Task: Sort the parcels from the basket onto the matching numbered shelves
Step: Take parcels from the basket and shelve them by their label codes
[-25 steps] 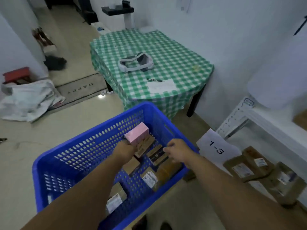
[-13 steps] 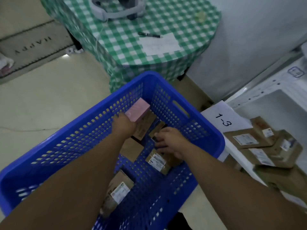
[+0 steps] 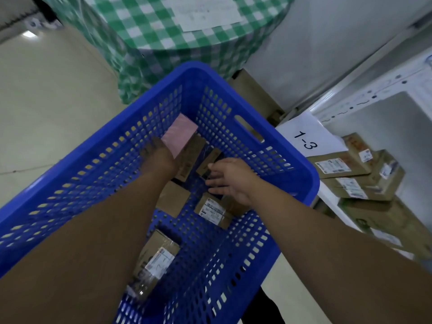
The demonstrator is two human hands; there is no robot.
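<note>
The blue basket stands on the floor and holds several brown parcels, such as one with a white label and another nearer me. My left hand reaches deep into the basket and grips a pink box at its near end; its fingers are hidden. My right hand holds the end of a small dark parcel between thumb and fingers. To the right is the white shelf with a paper label 1-3.
Several labelled brown parcels lie stacked on the shelf beside the label. A table with a green checked cloth stands just behind the basket, with a white sheet on top. Pale floor lies to the left.
My view has tilted down and come closer to the basket. Both hands stay inside it, the left still on the pink box, the right settling on the dark parcel.
</note>
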